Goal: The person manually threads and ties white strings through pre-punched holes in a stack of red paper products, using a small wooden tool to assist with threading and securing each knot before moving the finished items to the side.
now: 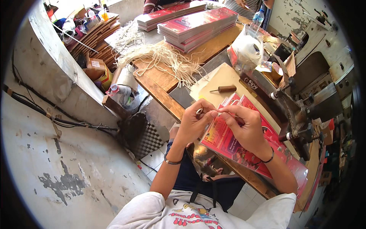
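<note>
Both of my hands meet over the top end of a stack of glossy red printed sheets (244, 150), fingertips nearly touching. My left hand (195, 121) pinches a thin white cord (219, 113), part of which seems to curl between its fingers. From the other side my right hand (247, 128) is closed on the same cord. Its fingers hide most of the cord, so I cannot make out whether it is knotted. Just beyond my hands, an awl (227, 89) with a wooden handle lies on a cream board (213, 82).
A heap of loose white cords (164, 61) spreads over the wooden table (152, 78). Behind it stand stacks of red printed sheets (198, 24). To the right are a white plastic bag (247, 49), a water bottle (258, 18) and a dark metal clamp frame (291, 122). People stand at the far side.
</note>
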Available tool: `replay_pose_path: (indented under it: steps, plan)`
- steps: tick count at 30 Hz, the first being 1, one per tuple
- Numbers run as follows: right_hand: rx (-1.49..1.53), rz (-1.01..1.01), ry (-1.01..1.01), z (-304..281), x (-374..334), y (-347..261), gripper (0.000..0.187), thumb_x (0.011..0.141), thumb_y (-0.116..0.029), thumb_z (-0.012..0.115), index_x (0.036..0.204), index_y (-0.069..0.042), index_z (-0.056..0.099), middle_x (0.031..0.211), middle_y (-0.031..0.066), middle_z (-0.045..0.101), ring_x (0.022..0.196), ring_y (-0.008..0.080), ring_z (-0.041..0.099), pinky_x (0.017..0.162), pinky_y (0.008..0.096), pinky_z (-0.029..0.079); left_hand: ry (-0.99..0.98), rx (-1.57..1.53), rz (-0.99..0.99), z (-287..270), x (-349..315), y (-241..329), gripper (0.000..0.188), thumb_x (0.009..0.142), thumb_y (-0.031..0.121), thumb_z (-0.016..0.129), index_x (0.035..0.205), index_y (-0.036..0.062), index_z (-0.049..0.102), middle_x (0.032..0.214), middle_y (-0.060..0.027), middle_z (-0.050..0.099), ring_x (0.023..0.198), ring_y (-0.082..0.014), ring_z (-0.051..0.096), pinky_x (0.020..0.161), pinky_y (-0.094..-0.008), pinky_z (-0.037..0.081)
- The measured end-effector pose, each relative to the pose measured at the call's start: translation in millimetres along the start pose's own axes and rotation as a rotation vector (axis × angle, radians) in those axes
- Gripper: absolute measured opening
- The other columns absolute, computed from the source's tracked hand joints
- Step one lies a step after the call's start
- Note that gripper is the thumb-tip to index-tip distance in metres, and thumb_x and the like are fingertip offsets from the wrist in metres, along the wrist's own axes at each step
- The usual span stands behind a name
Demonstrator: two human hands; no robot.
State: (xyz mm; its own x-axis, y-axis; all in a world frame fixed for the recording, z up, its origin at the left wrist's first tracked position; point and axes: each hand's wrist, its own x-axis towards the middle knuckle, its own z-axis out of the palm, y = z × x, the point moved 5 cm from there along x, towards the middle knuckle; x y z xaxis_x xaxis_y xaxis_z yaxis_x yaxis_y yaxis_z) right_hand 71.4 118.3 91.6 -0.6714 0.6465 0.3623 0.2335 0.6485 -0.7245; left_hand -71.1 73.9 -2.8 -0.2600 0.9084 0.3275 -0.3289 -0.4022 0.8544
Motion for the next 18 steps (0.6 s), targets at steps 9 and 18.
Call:
replay_pose_path:
  steps: [9, 18]
  plan:
    - [-0.056, -0.048, -0.046, 4, -1, -10, 0.010, 0.092, -0.010, 0.069, 0.098, -0.002, 0.071, 0.089, 0.0111, 0.070, 0.065, 0.0183, 0.067, 0.059, 0.0296, 0.051, -0.032, -0.130, 0.021, -10, -9, -5, 0.017, 0.096, 0.016, 0.069, 0.100, 0.0021, 0.061, 0.090, 0.0008, 0.059, 0.079, -0.0038, 0.053, 0.068, -0.0208, 0.044]
    - [0.108, -0.031, -0.255, 14, -7, -16, 0.013, 0.091, -0.012, 0.071, 0.099, -0.002, 0.071, 0.082, 0.0118, 0.070, 0.066, 0.0224, 0.068, 0.059, 0.0304, 0.052, -0.326, -0.059, 0.174, -27, -27, 13, 0.059, 0.059, 0.034, 0.095, 0.101, 0.0006, 0.070, 0.099, -0.0089, 0.063, 0.092, -0.0169, 0.060, 0.079, -0.0285, 0.048]
